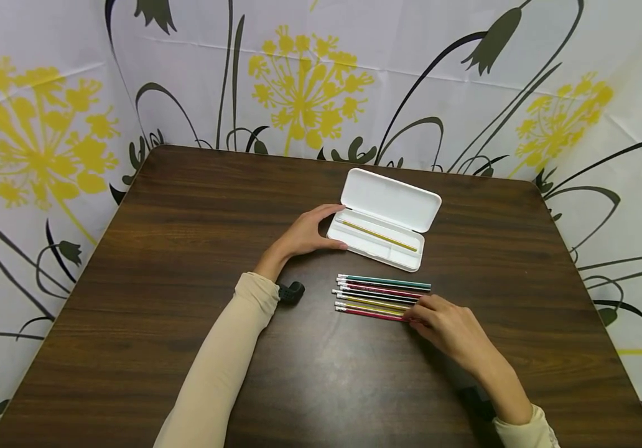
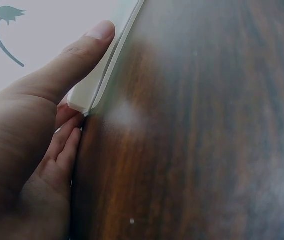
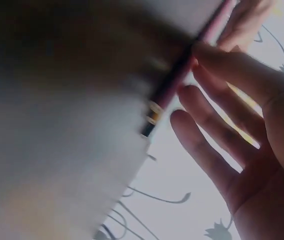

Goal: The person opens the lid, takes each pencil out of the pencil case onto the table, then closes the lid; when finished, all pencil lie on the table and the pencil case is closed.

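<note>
A white pencil case [image 1: 392, 200] lies with its lid raised, and a yellow pencil [image 1: 379, 236] rests inside it. My left hand [image 1: 307, 233] holds the case's left end, thumb along the front and fingers behind; the left wrist view shows the thumb on the case's edge [image 2: 94, 87]. In front of the case, several pencils [image 1: 377, 296] in green, red, black and yellow lie side by side, white erasers leftward. My right hand [image 1: 450, 326] pinches the right part of the nearest red pencil [image 1: 368, 313]. The right wrist view shows thumb and finger on that pencil [image 3: 174, 80], blurred.
Everything stands on a dark wooden table [image 1: 175, 249]. A floral curtain [image 1: 198, 74] hangs behind it and along both sides. A black wrist device [image 1: 291, 293] sits by the left cuff, another [image 1: 478, 402] by the right.
</note>
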A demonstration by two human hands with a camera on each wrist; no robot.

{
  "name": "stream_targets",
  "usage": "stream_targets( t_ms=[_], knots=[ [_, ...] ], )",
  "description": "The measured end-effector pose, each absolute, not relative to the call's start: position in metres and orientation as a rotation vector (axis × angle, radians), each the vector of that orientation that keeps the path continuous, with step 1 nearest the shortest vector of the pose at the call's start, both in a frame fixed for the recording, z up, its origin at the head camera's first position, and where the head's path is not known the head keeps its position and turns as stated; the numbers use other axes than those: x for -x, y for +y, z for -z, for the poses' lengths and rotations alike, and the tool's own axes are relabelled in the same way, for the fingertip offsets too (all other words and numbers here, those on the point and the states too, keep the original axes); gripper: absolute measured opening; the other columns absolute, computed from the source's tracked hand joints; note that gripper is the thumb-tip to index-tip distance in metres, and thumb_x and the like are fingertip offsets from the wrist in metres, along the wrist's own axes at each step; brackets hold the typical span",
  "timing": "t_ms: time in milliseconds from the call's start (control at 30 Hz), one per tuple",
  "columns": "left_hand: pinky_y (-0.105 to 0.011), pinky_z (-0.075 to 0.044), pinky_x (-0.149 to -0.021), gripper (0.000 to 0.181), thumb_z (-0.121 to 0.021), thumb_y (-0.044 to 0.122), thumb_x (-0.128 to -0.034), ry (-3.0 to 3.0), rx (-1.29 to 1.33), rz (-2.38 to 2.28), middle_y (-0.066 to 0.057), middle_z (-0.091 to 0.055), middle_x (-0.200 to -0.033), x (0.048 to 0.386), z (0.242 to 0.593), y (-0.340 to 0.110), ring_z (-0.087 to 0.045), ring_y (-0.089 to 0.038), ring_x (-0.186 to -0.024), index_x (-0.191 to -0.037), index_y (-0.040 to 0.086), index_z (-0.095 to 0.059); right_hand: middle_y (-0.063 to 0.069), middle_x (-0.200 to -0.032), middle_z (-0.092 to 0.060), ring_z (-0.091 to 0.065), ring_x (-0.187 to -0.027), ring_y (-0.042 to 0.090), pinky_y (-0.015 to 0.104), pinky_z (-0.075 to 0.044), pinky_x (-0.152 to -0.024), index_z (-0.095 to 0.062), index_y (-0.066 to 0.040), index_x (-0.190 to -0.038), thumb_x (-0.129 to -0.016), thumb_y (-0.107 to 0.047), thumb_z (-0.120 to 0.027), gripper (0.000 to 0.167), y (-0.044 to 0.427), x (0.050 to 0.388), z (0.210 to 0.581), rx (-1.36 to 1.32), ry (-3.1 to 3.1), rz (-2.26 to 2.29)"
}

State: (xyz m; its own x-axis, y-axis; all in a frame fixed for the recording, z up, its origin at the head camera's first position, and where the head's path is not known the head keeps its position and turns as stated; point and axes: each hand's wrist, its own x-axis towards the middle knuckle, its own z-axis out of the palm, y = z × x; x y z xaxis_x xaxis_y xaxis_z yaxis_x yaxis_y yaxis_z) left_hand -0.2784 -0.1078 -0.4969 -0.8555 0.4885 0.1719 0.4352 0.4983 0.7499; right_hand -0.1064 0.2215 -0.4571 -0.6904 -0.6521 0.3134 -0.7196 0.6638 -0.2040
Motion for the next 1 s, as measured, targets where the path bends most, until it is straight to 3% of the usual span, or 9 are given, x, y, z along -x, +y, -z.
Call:
stream_targets(
  t_ms=[133,300,533,1000],
  knots=[
    [-0.036,-0.030,-0.109,0.089,-0.088,0.040,-0.0723,2.664,-0.814,-1.310,-0.002,-0.045,-0.146,0.279,0.495,-0.110,-0.038,-0.015,-0.135,-0.147,0.015,-0.046,-0.008,-0.092,-0.064,-0.062,-0.075,0.009,0.030,-0.050,-0.054,-0.075,-0.019,-0.096,-0.074,-0.011,-0.087,0.027,0.220,0.124,0.435,-1.118,-2.659,-0.453],
    [-0.037,-0.030,-0.109,0.089,-0.087,0.042,-0.0724,2.675,-0.794,-1.287,-0.001,-0.045,-0.146,0.279,0.498,-0.113,-0.038,-0.015,-0.135,-0.147,0.016,-0.046,-0.004,-0.090,-0.066,-0.063,-0.074,0.012,0.032,-0.050,-0.055,-0.075,-0.014,-0.098,-0.079,-0.010,-0.082,0.021,0.213,0.173,0.407,-1.041,-2.641,-0.476],
    [-0.038,-0.030,-0.109,0.089,-0.086,0.045,-0.0725,2.670,-0.778,-1.275,0.001,-0.044,-0.147,0.277,0.506,-0.111,-0.038,-0.014,-0.135,-0.148,0.019,-0.046,-0.003,-0.087,-0.069,-0.064,-0.076,0.015,0.039,-0.050,-0.063,-0.076,-0.012,-0.100,-0.089,-0.013,-0.073,0.012,0.201,0.238,0.413,-0.861,-2.851,-0.554],
    [-0.039,-0.031,-0.109,0.090,-0.087,0.044,-0.0720,2.676,-0.814,-1.274,0.000,-0.044,-0.147,0.280,0.497,-0.108,-0.038,-0.016,-0.135,-0.147,0.018,-0.046,-0.003,-0.085,-0.068,-0.060,-0.076,0.016,0.039,-0.048,-0.066,-0.076,-0.013,-0.098,-0.087,-0.014,-0.076,0.011,0.196,0.259,0.429,-0.809,-3.052,-0.569]
  ],
)
